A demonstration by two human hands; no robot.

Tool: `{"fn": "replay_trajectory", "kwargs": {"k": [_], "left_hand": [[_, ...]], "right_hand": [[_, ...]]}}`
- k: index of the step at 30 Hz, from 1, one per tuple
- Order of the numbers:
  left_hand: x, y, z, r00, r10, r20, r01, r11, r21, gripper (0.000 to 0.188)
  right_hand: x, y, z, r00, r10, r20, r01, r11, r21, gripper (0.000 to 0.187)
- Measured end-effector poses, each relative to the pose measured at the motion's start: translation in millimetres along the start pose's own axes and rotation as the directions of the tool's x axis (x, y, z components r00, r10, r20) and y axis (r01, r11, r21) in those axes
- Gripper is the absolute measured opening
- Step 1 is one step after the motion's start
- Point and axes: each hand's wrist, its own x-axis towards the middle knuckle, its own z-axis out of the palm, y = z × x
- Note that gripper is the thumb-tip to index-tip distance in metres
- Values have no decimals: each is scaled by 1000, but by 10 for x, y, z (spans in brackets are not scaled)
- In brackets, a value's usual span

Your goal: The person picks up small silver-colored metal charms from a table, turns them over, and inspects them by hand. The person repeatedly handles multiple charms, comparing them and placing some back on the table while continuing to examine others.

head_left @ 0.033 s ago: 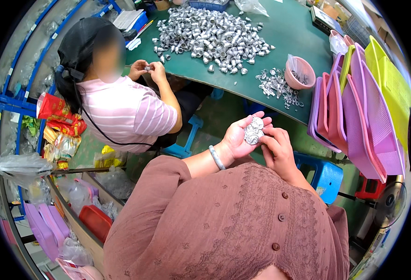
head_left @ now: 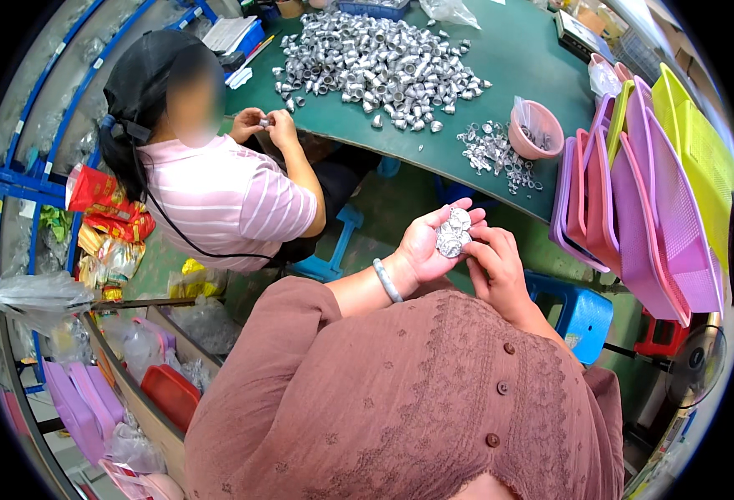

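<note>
My left hand (head_left: 422,248) is turned palm up over the gap in front of the table, with a bracelet at its wrist. Several shiny silver round pieces (head_left: 449,237) lie overlapping on its palm and fingers. From the right, my right hand (head_left: 500,265) reaches in with curled fingers. Its fingertips touch the near edge of the pieces, and whatever is between them is too small to tell. Beyond my hands, small silver rings (head_left: 500,154) lie scattered on the green table (head_left: 524,75) beside a pink bowl (head_left: 544,148).
A large heap of silver metal caps (head_left: 384,67) covers the table's middle. At left a co-worker (head_left: 225,192) sits holding a small piece. Purple, pink and green baskets (head_left: 634,200) stand stacked at right. A blue stool (head_left: 582,321) is beside me, and blue shelving (head_left: 17,187) is far left.
</note>
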Motion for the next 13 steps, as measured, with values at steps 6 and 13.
{"fn": "replay_trajectory", "kwargs": {"k": [6,13], "left_hand": [[-9,-43,56,999,13,-52,-12,1000,25,33],[44,-69,57,998,3,-58,-2,1000,16,34]], "right_hand": [[-22,34,-24,1000,-11,-1,11,1000,14,27],[-39,75,-61,1000,5,2,-5,1000,25,28]]}}
